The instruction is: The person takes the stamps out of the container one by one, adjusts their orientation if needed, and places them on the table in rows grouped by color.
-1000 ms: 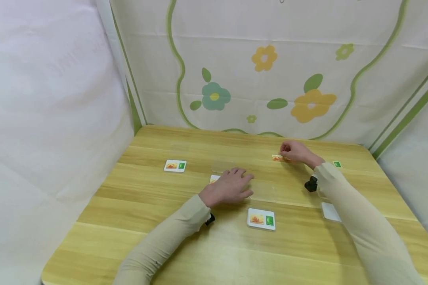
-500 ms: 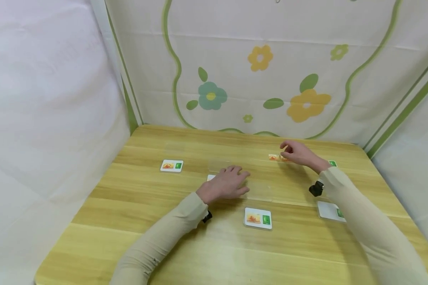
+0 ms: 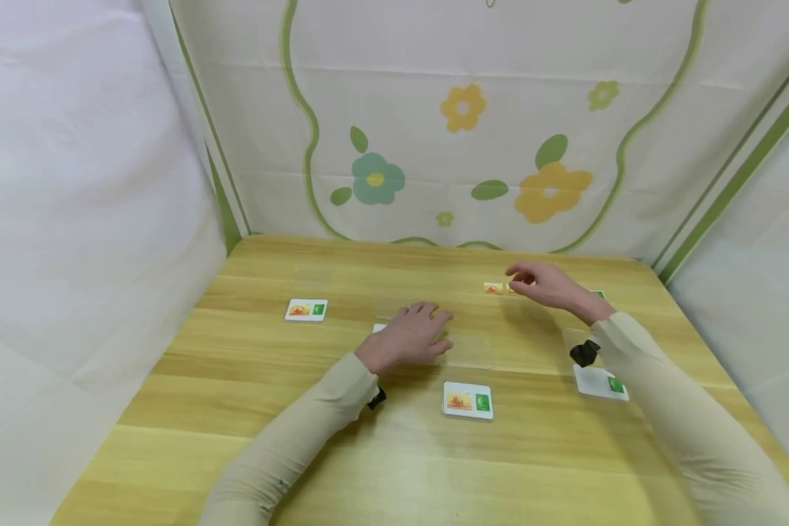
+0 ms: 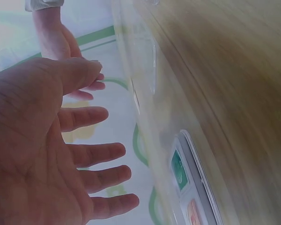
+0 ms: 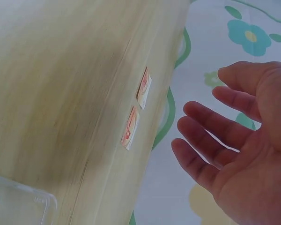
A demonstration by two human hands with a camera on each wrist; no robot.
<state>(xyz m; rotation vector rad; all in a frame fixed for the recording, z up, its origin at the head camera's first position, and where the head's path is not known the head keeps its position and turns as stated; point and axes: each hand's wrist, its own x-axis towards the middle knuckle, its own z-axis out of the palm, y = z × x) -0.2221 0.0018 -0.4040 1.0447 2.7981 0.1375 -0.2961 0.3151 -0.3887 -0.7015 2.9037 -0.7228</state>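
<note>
Seems, by judgement, to be at the picking stage: reaching with the right hand (image 3: 542,283) towards two o'clock, just beside and above the pair of orange stamps (image 5: 129,128), taking the left hand (image 3: 408,336) as the hub of a dial laid over the head view. Holding nothing on that right side, with thumb and fingers loosely bent and fairly wide apart; clear of the stamps, going by the right wrist view. Holding nothing at the hub either, with fingers spread wide, partly hiding a covered card (image 3: 379,328) at ten o'clock and close to a clear sheet (image 3: 470,353) at half past three; cannot tell about contact with the table (image 3: 368,453). Note, well out towards half past three, an unfinished-looking card (image 3: 589,380) bearing a green stamp only, against an orange and a green on both the front card (image 3: 468,401) near half past four and the far-left card (image 3: 306,310) near half past nine. Probably calls next for lowering the right fingertips, pinching one orange stamp by its edge and lifting without nudging its neighbour, perhaps for that bare white part.
</note>
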